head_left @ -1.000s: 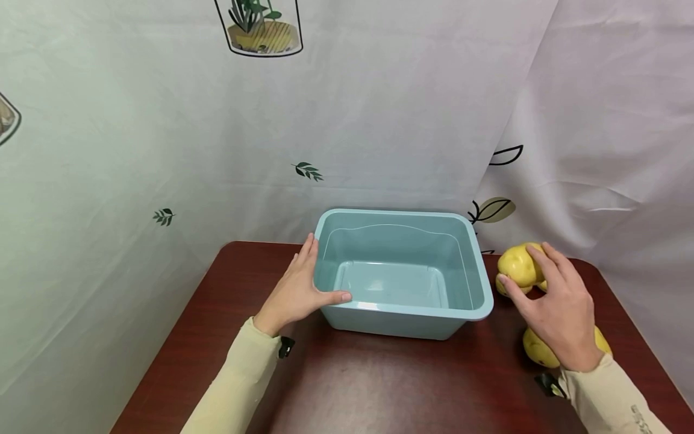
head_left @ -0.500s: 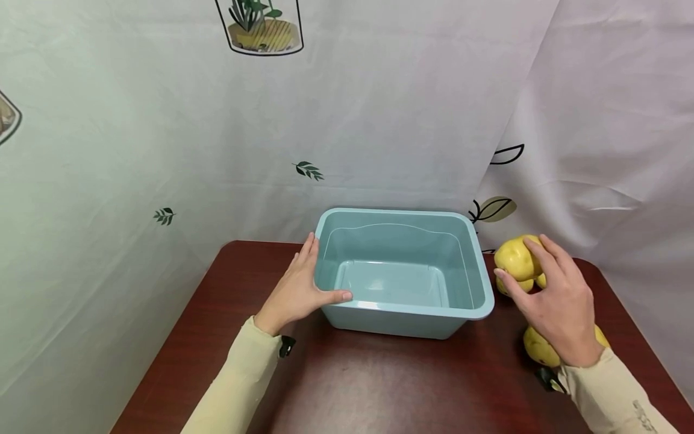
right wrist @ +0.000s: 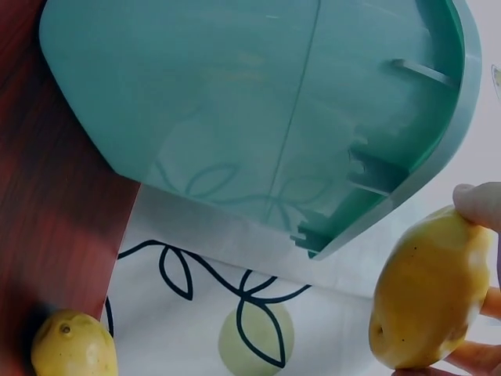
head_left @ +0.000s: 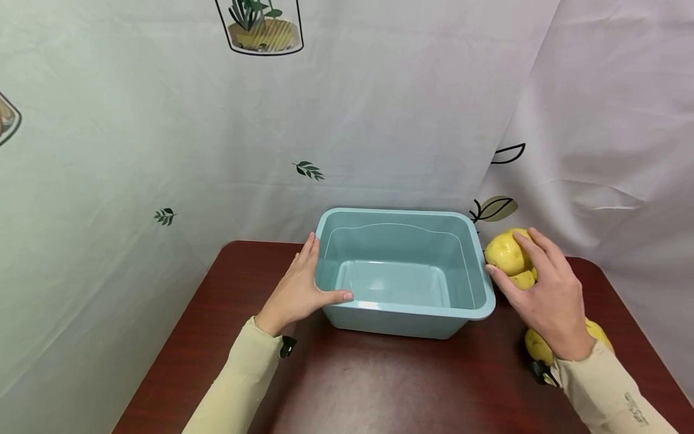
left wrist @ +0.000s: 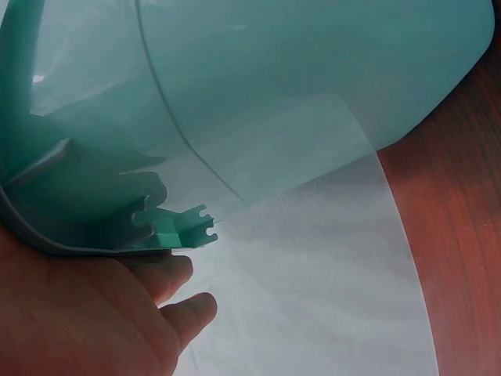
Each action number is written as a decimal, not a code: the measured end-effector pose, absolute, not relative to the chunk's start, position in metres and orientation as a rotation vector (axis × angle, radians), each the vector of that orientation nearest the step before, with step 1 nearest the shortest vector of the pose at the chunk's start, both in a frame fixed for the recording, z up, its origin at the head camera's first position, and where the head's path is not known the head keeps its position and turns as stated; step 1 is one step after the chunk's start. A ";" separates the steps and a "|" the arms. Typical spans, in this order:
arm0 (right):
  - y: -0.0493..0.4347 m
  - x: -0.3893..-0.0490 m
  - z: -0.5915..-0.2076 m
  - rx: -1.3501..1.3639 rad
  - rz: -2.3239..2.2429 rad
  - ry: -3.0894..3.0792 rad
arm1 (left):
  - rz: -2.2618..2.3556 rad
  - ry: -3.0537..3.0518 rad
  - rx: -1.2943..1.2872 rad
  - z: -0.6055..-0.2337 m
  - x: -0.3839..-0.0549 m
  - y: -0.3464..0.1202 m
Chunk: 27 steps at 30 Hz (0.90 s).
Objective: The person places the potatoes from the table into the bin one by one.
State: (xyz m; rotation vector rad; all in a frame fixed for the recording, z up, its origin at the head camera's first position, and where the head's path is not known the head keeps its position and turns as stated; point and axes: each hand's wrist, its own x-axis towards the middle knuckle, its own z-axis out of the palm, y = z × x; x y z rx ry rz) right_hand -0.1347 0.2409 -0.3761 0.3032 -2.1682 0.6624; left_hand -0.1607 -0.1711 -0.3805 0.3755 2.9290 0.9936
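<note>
In the head view my left hand rests against the left front corner of a light blue plastic basin. Its thumb lies on the front rim and the straight fingers run along the left side. My right hand pinches a yellow potato between thumb and fingers, just off the basin's right rim. Close up in the right wrist view, the held potato is apart from the rim. Below it another potato sits on the table, partly hidden. The basin holds nothing.
More potatoes lie under my right wrist, partly covered by it. The dark red wooden table backs onto a pale cloth with printed plants, right behind the basin.
My right hand has lifted the potato slightly and brought it left, closer to the basin's right rim. The left hand and the basin have stayed in place.
</note>
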 end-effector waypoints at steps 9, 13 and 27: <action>0.237 -0.137 -0.375 0.258 0.654 -2.177 | 1.010 2.923 0.386 -0.380 -0.161 -0.169; 0.234 -0.140 -0.373 0.275 0.687 -2.171 | 1.000 2.924 0.396 -0.380 -0.161 -0.169; 0.218 -0.149 -0.368 0.325 0.740 -2.219 | 0.994 2.917 0.371 -0.379 -0.160 -0.171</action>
